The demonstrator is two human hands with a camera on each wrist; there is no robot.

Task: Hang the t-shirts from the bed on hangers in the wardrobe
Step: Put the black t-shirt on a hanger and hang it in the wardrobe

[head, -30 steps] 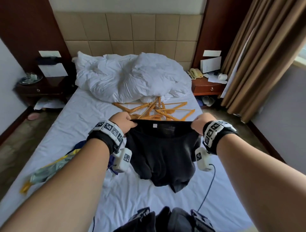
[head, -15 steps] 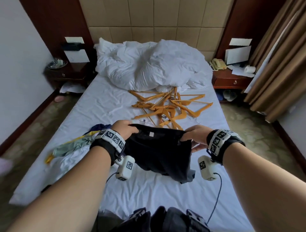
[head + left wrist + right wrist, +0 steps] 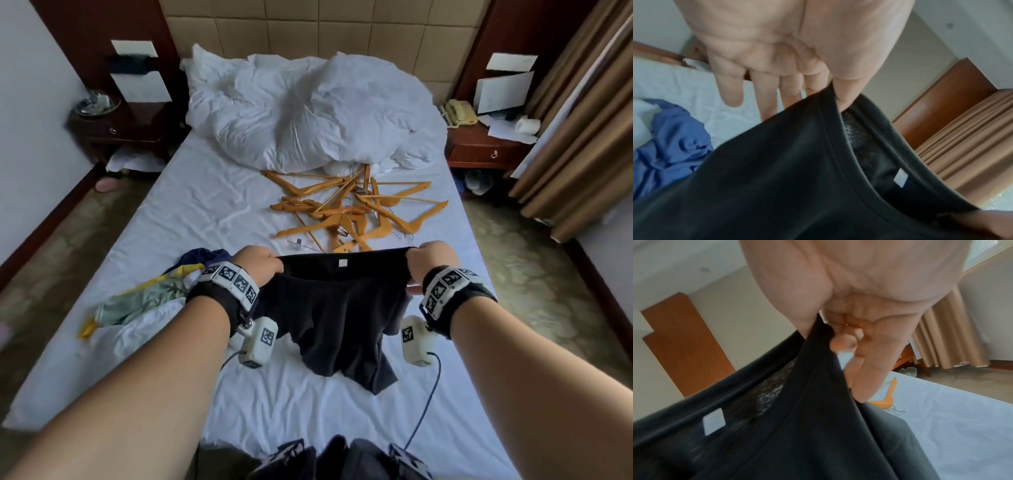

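Note:
A black t-shirt hangs between my two hands over the white bed, its neck stretched wide with a white label showing inside. My left hand pinches the collar's left end between thumb and fingers. My right hand pinches the right end. The shirt's hem touches the sheet. A heap of orange wooden hangers lies on the bed just beyond the shirt. More crumpled shirts, blue and yellow-green, lie left of my left arm. No wardrobe is in view.
A bunched white duvet fills the head of the bed. Dark wooden nightstands stand at the left and the right, the right one with a phone. Brown curtains hang at the right. Cables trail from my wrist cameras.
My hands have pulled apart and lifted, so the black shirt's neck is stretched taut again after being slack and bunched half a second ago. The view has tilted further down.

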